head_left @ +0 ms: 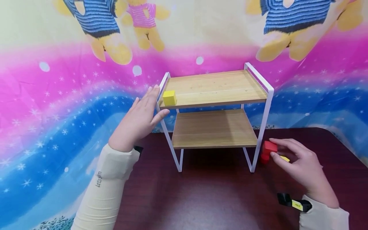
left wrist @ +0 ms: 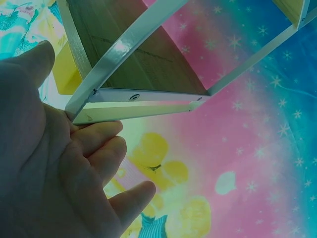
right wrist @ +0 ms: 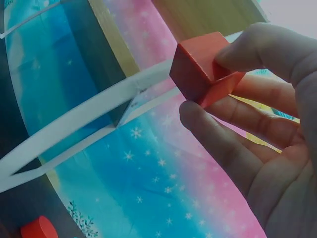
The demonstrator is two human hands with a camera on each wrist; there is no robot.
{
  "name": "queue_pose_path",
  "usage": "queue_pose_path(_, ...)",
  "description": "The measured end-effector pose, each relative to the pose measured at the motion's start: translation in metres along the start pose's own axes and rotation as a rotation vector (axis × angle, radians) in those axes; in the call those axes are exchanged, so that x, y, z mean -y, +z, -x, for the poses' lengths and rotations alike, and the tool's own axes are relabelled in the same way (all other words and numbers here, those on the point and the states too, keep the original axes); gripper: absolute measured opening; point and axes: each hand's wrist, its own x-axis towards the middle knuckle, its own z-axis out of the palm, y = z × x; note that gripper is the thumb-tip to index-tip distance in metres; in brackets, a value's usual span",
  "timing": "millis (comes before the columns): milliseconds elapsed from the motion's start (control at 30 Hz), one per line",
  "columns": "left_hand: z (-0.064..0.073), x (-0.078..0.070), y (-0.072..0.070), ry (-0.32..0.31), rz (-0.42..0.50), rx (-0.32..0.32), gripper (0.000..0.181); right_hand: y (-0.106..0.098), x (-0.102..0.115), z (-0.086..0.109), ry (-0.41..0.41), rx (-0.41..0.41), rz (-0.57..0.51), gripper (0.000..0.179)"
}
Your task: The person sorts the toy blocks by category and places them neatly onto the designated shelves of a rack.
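Note:
My right hand (head_left: pixel 302 164) pinches a red cube (head_left: pixel 269 147) between thumb and fingers, beside the right leg of a two-tier shelf (head_left: pixel 212 84). In the right wrist view the red cube (right wrist: pixel 205 69) shows tilted, near the shelf's white frame. My left hand (head_left: pixel 139 118) is at the shelf's upper left corner, fingers extended and holding nothing. In the left wrist view its fingers reach right at the white frame (left wrist: pixel 124 47). Close to that hand, a yellow cube (head_left: pixel 169 98) sits on the top board's front left corner.
A red cylinder-like block (head_left: pixel 264 158) stands on the dark table (head_left: pixel 212 198) by the shelf's right leg. Partly hidden behind the right hand is a yellow block (head_left: pixel 284 158). The lower board (head_left: pixel 214 129) lies beneath the top one. A printed cloth (head_left: pixel 86 105) hangs behind.

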Motion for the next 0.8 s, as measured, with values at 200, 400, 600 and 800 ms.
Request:
queue_pose_path(200,0.001,0.000,0.000,0.001,0.000,-0.002,0.087,0.004,0.004,-0.001,-0.017,-0.044,-0.009,0.055)
queue_pose_path(400,0.001,-0.001,-0.001,-0.002,0.001,0.001,0.086,0.006,0.010,-0.002,-0.005,-0.078,-0.013,0.054)
queue_pose_path(600,0.001,0.000,0.001,0.001,0.007,0.000,0.086,0.011,0.017,-0.004,0.002,-0.105,-0.026,0.053)
queue_pose_path(800,0.000,0.001,0.001,0.013,0.018,-0.004,0.086,0.016,0.024,-0.004,0.023,-0.105,-0.013,0.053)
